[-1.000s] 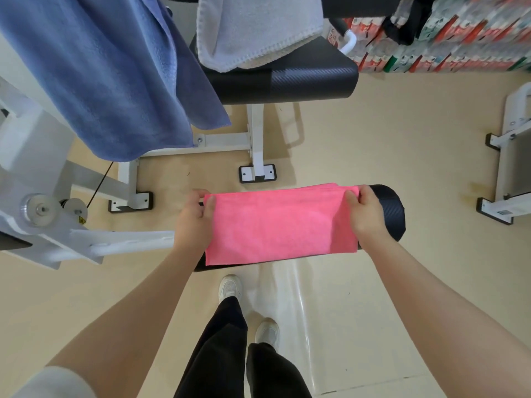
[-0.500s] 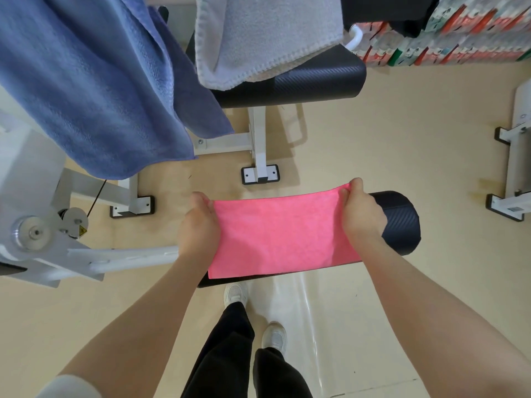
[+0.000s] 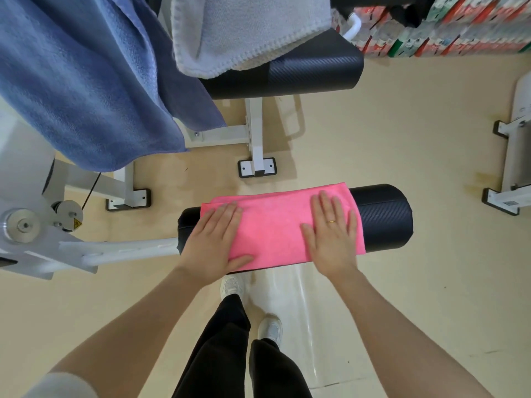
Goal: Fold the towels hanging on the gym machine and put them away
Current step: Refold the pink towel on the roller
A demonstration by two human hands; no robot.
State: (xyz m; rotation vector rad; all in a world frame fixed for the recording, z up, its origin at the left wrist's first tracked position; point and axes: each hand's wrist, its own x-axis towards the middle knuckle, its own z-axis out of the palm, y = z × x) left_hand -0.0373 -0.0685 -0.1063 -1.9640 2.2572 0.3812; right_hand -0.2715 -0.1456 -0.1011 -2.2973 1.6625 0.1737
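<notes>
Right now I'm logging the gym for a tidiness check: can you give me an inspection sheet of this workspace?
Surface: black roller pad on a white machine arm, pink towel draped over it.
Job's things: pink towel, folded; blue towel and grey towel hanging.
Clutter: nothing seen.
Hands: left hand and right hand press flat on the pink towel.
Cables: thin black cable by the pulley.
Surroundings: beige floor, padded bench, stacked packages.
</notes>
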